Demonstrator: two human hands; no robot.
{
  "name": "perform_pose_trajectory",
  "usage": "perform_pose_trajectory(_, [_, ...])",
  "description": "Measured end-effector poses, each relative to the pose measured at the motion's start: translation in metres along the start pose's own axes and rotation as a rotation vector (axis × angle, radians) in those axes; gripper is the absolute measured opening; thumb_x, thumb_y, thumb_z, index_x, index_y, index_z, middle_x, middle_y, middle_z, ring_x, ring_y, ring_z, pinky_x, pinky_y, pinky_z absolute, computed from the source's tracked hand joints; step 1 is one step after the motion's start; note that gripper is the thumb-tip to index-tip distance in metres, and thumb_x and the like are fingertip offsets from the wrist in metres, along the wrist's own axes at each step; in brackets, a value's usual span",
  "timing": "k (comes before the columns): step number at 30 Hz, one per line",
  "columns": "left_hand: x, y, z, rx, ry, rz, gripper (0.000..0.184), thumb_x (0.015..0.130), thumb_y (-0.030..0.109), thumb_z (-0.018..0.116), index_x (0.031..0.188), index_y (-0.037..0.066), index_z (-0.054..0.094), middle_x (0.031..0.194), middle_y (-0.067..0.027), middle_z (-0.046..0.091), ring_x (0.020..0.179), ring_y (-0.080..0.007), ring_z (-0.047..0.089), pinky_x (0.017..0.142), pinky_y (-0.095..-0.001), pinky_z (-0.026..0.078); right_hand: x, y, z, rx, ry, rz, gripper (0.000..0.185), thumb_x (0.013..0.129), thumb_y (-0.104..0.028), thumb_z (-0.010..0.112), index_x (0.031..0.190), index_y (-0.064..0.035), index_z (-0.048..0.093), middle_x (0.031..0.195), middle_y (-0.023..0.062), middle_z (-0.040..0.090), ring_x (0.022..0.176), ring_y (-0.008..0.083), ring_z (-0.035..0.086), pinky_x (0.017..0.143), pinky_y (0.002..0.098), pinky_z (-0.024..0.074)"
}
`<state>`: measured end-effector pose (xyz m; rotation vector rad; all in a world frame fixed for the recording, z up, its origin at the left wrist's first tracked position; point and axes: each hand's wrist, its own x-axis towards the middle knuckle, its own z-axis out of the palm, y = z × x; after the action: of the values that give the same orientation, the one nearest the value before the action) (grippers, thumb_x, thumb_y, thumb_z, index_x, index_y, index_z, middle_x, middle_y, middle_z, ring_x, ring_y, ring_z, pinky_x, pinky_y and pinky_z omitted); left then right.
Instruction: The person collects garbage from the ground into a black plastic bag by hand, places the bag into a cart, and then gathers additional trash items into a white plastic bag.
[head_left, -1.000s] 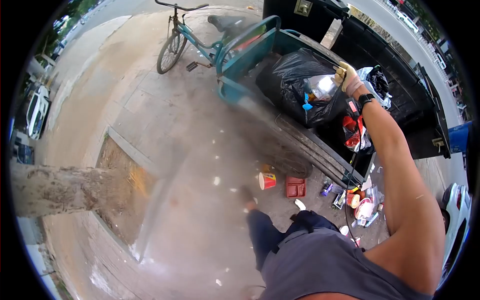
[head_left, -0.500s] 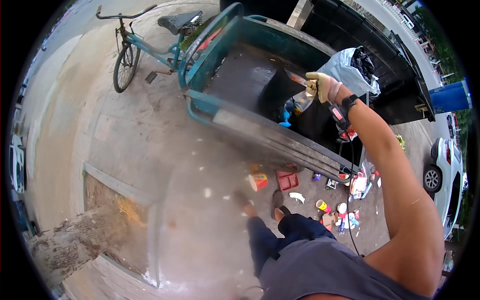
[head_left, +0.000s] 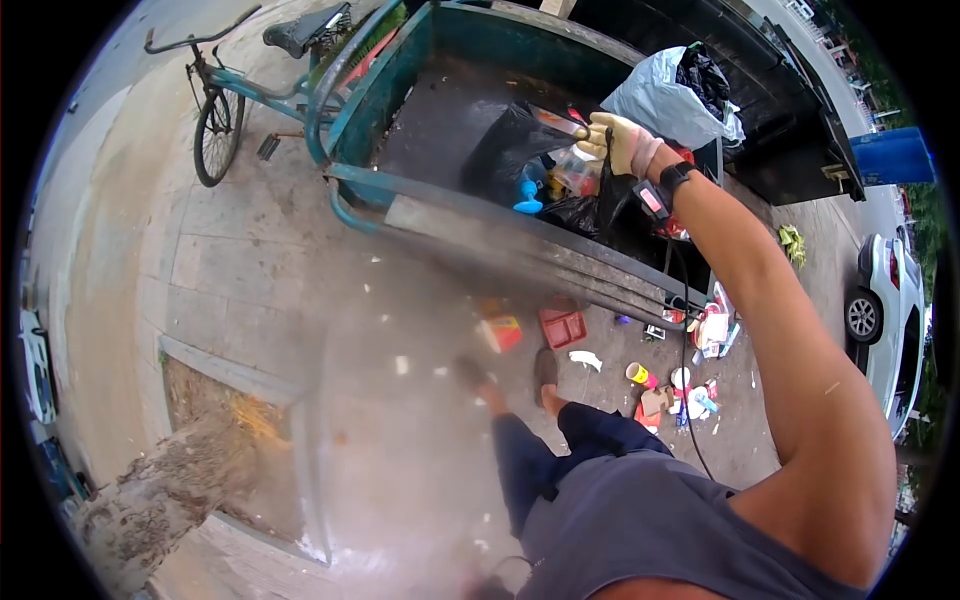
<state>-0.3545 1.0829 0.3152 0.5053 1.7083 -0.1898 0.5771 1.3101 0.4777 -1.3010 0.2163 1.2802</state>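
Black bag (head_left: 503,150) in the cart (head_left: 450,228): no readable text.
Yellow-red cup (head_left: 637,374) near the cart: any print too small.

Grey paving (head_left: 240,270) lies near a tree trunk (head_left: 160,490).

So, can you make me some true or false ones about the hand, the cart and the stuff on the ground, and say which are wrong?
1. The right hand wears a glove. True.
2. The red tray is inside the cart. False: the red tray lies on the ground, outside the cart.
3. The right hand holds a black bag. True.
4. The cart's seat is bright red. False: the seat is dark.
5. The left hand is holding the bag too. False: no left hand can be seen here.
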Motion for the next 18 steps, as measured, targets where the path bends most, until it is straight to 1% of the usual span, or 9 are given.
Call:
perform_pose_trajectory(2, [-0.008, -0.004, -0.008, 0.023, -0.024, 0.006, 0.043, 0.106, 0.03, 0.055, 0.142, 0.006, 0.054, 0.134, -0.0161, 0.064, 0.104, -0.0307, 0.071, 0.071, -0.041, 0.061, -0.002, -0.003, -0.003, -0.07, -0.061, -0.002, 0.039, 0.106, -0.035, 0.049, 0.071, -0.0185, 0.048, 0.069, -0.0036, 0.054, 0.074, 0.0195, 0.063, 0.073, 0.0323, 0.0452])
perform_pose_trajectory(3, [-0.004, -0.007, -0.016, 0.042, -0.04, -0.002, 0.043, 0.106, 0.029, 0.055, 0.142, 0.005, 0.054, 0.134, -0.0161, 0.064, 0.104, -0.0307, 0.071, 0.072, -0.0408, 0.06, -0.004, -0.004, -0.006, -0.099, -0.136, 0.016, 0.038, 0.107, -0.033, 0.046, 0.071, -0.0194, 0.047, 0.07, -0.0044, 0.052, 0.076, 0.0182, 0.061, 0.072, 0.0321, 0.0428])
perform_pose_trajectory(6, [0.006, 0.002, -0.021, 0.147, -0.061, 0.015, 0.045, 0.104, 0.031, 0.055, 0.141, 0.004, 0.055, 0.135, -0.0163, 0.063, 0.104, -0.0299, 0.071, 0.071, -0.0392, 0.06, 0.012, -0.01, -0.033, -0.073, -0.523, 0.03, 0.033, 0.109, -0.027, 0.038, 0.078, -0.0215, 0.046, 0.076, -0.0038, 0.047, 0.084, 0.0153, 0.058, 0.08, 0.0309, 0.0456])
perform_pose_trajectory(9, [0.001, 0.036, -0.014, 0.174, 0.041, -0.025, 0.048, 0.102, 0.034, 0.057, 0.138, 0.002, 0.056, 0.131, -0.0161, 0.066, 0.102, -0.0281, 0.071, 0.07, -0.0374, 0.059, 0.011, -0.001, -0.05, -0.216, -0.13, -0.122, 0.024, 0.112, -0.029, 0.039, 0.113, -0.0191, 0.061, 0.103, -0.0049, 0.063, 0.102, 0.0153, 0.061, 0.101, 0.0284, 0.0481])
perform_pose_trajectory(12, [0.011, 0.068, -0.023, 0.262, 0.03, -0.008, 0.052, 0.101, 0.037, 0.058, 0.137, 0.001, 0.057, 0.126, -0.0154, 0.068, 0.099, -0.0267, 0.071, 0.068, -0.0368, 0.058, -0.003, 0.012, -0.085, -0.391, -0.333, -0.286, 0.028, 0.11, -0.029, 0.046, 0.126, -0.0148, 0.063, 0.114, -0.0046, 0.067, 0.104, 0.015, 0.063, 0.096, 0.0284, 0.0482])
perform_pose_trajectory(14, [0.003, 0.102, -0.019, 0.267, 0.086, 0.032, 0.052, 0.101, 0.038, 0.058, 0.136, 0.0, 0.058, 0.124, -0.0148, 0.069, 0.099, -0.0266, 0.071, 0.067, -0.0374, 0.058, -0.029, 0.023, -0.083, -0.474, -0.173, -0.33, 0.031, 0.108, -0.03, 0.05, 0.131, -0.0129, 0.063, 0.118, -0.0039, 0.067, 0.103, 0.0135, 0.063, 0.093, 0.0297, 0.048])
perform_pose_trajectory(16, [0.004, 0.126, -0.019, 0.31, 0.115, 0.07, 0.052, 0.1, 0.038, 0.059, 0.135, -0.001, 0.058, 0.122, -0.0144, 0.07, 0.098, -0.0266, 0.071, 0.065, -0.0375, 0.058, -0.079, 0.043, -0.048, -0.47, 0.23, -0.307, 0.036, 0.105, -0.032, 0.055, 0.134, -0.0116, 0.063, 0.121, -0.0033, 0.067, 0.102, 0.0114, 0.062, 0.091, 0.0319, 0.0476])
perform_pose_trajectory(17, [0.015, 0.134, -0.025, 0.388, 0.094, 0.104, 0.051, 0.1, 0.037, 0.06, 0.134, -0.001, 0.058, 0.122, -0.0144, 0.07, 0.098, -0.0266, 0.071, 0.064, -0.0373, 0.058, -0.086, 0.05, -0.068, -0.597, 0.125, -0.405, 0.051, 0.105, -0.04, 0.058, 0.148, -0.0137, 0.053, 0.141, 0.0051, 0.062, 0.124, 0.0218, 0.063, 0.1, 0.0369, 0.0482])
perform_pose_trajectory(18, [0.04, 0.127, -0.042, 0.504, 0.058, 0.166, 0.05, 0.1, 0.037, 0.06, 0.133, -0.001, 0.059, 0.122, -0.0144, 0.069, 0.097, -0.0267, 0.071, 0.064, -0.0372, 0.058, -0.091, 0.058, -0.078, -0.629, 0.195, -0.376, 0.053, 0.104, -0.043, 0.059, 0.148, -0.0134, 0.053, 0.142, 0.0053, 0.062, 0.127, 0.0221, 0.061, 0.101, 0.0379, 0.0469])
